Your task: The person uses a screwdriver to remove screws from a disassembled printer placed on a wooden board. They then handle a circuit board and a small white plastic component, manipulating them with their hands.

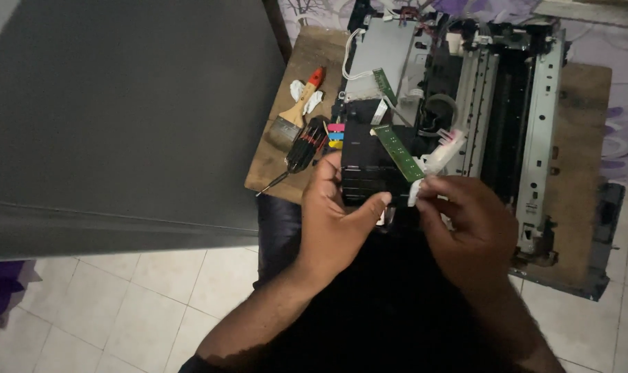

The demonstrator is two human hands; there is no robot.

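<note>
Filling the upper left of the frame is a large flat grey panel [120, 117], and below it pale floor tiles [141, 297]. To its right, on the left edge of a brown wooden board [307, 55], lie a flat paintbrush with a red and wooden handle [296, 114] and a black screwdriver with red stripes on the grip [301, 153], side by side and nearly touching.

Near the middle, the left hand [334, 221] rests against the black plastic carriage block [369, 166] of the opened printer with bare metal frame [507, 103]; its thumb presses on the lower front of the block, and the other fingers are behind it, so I cannot tell how they stand. Just right of it, the right hand [476, 228] has thumb and forefinger pinched together on the end of a white flat ribbon cable [435, 160], touching the lower end of a narrow green circuit strip [397, 152] which stands tilted over the block.

I judge the risk is in the cable: a pull at an angle could tear it or bend its contacts. The green strip is thin and could crack if the pinch twists it. The loose tools could also roll off the board's edge.
</note>
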